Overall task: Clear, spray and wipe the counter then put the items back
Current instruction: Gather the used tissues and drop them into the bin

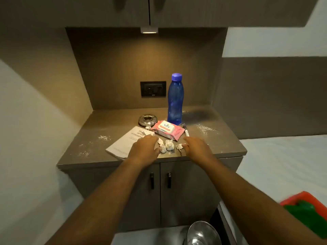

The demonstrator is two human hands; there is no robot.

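A person reaches both arms over a small brown counter point(123, 121) set in a wall niche, where the job of clearing it before spraying and wiping appears to be only starting. The left hand point(144, 149) lies palm down, fingers loosely curled, over the near corner of a pale booklet point(122, 142), beside two crumpled white tissues point(165, 146) at the front edge; whether it grips anything cannot be told. The right hand point(197, 147) hovers low with fingers extended, its fingertips at a third tissue wad point(179, 147), likely about to gather the scraps first because they lie nearest. Behind them a pink pack of wet wipes point(167, 129) rests flat, with a pen point(186, 131) just beside its right end, a round metal ashtray point(147, 119) to its left and a tall blue bottle point(174, 99) standing upright just behind it, capped. White powder or crumbs point(205, 128) speckle the surface on both sides, the probable reason for the cleaning. Everything still sits on the counter, so nothing has been cleared yet. A shiny metal vessel point(203, 233) shows at the bottom edge, and a red and green object point(307, 211), blurred, at the lower right.
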